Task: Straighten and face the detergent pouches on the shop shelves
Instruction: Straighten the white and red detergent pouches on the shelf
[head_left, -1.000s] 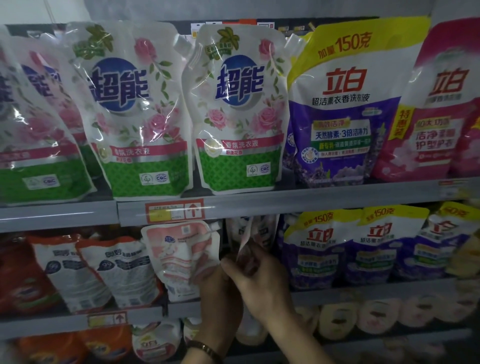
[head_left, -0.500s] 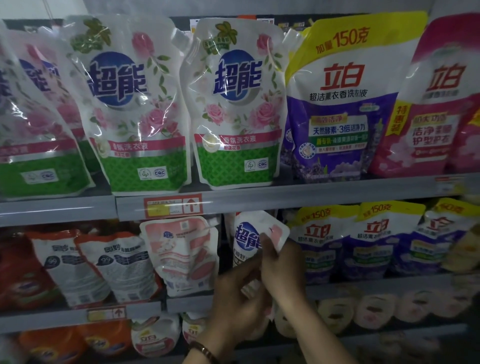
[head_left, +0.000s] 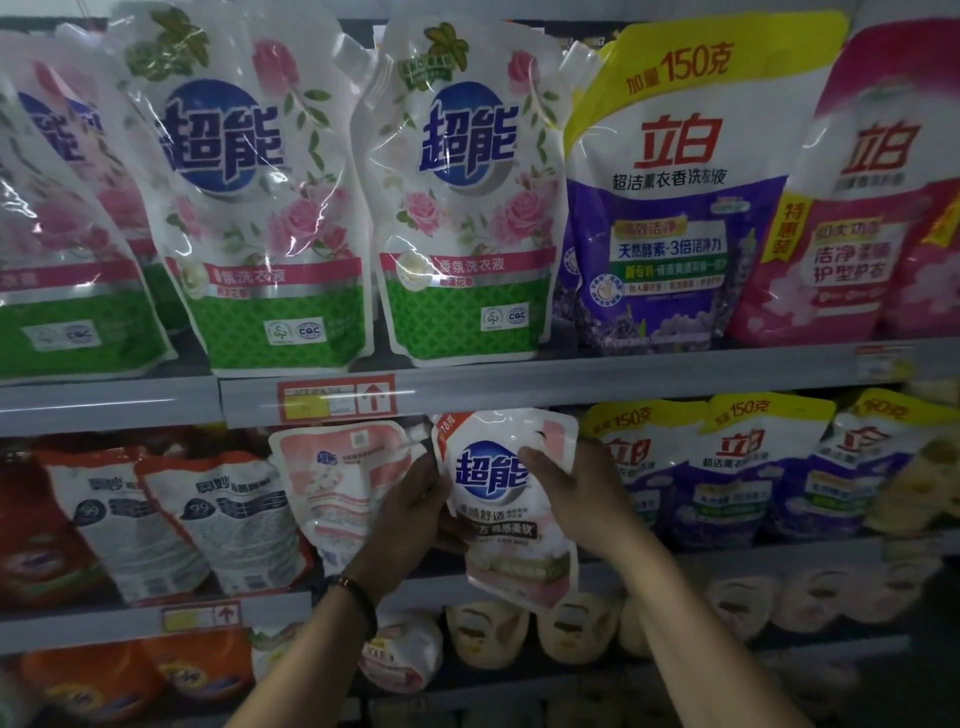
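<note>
A white and pink pouch (head_left: 498, 514) with a blue round logo stands upright at the front of the middle shelf, label facing me, its bottom hanging over the shelf edge. My left hand (head_left: 410, 512) grips its left edge and my right hand (head_left: 576, 499) grips its right edge near the top. Just to its left, another pink and white pouch (head_left: 337, 483) leans with its back side showing.
Large rose-print pouches (head_left: 467, 208) and purple and pink pouches (head_left: 670, 208) fill the top shelf. Small purple pouches (head_left: 748, 467) stand right of my hands, white and orange ones (head_left: 156, 519) to the left. The grey shelf rail (head_left: 571, 384) carries a red price tag (head_left: 337, 397).
The pouch came out from the dark gap in the row, turned label-forward and now stands upright at the shelf front. My hands moved from one spot to either side of it.
</note>
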